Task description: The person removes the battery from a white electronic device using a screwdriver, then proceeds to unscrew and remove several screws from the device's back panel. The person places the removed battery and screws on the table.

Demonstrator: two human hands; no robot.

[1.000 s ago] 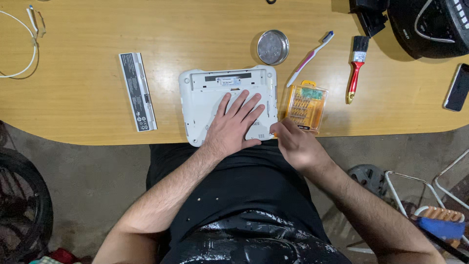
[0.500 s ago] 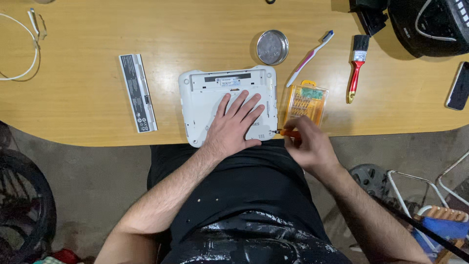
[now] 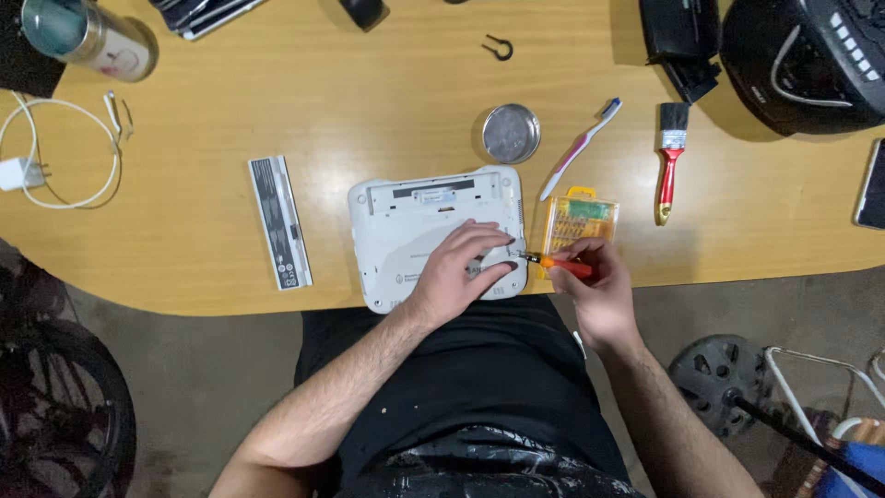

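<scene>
A small white laptop (image 3: pixel 406 226) lies upside down on the wooden table (image 3: pixel 369 111), near its front edge. My left hand (image 3: pixel 461 267) rests flat on its right part, fingers pointing right. My right hand (image 3: pixel 595 286) grips an orange-handled screwdriver (image 3: pixel 558 266) whose tip touches the laptop's right edge beside my left fingertips. Just behind the right hand lies a yellow case of screwdriver bits (image 3: pixel 578 219).
A long battery pack (image 3: pixel 279 221) lies left of the laptop. Behind are a round metal tin (image 3: pixel 511 134), a toothbrush (image 3: pixel 583 148), a red-handled paintbrush (image 3: pixel 669 161), a black radio (image 3: pixel 802 55), a white cable (image 3: pixel 64 152) and a can (image 3: pixel 83 37).
My right hand has picked up the orange screwdriver and brought its tip to the laptop's right edge. My left hand slid slightly toward that corner. The view has tilted up.
</scene>
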